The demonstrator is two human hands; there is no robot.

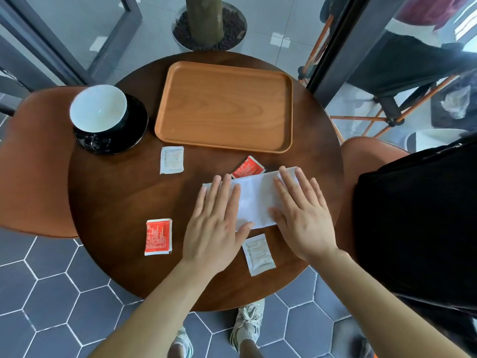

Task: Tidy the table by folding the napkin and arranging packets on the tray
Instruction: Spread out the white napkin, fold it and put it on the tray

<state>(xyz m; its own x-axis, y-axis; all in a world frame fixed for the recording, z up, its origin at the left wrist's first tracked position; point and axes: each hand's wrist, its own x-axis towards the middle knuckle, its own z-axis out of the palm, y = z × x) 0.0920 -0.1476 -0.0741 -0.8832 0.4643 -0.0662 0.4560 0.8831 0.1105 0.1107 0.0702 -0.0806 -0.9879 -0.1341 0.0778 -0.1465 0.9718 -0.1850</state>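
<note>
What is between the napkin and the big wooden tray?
In the head view, a red packet lies between the napkin and the tray, its near edge tucked under the napkin. Otherwise bare table.

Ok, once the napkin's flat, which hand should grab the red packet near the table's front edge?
Left. The left hand lies nearest that red rectangular packet; the right hand presses the white paper napkin's far side.

Bare forearms, no sleeves or jewellery; left hand (216, 228), right hand (302, 215). Pale worn sneakers (247, 324), grey laces.
</note>
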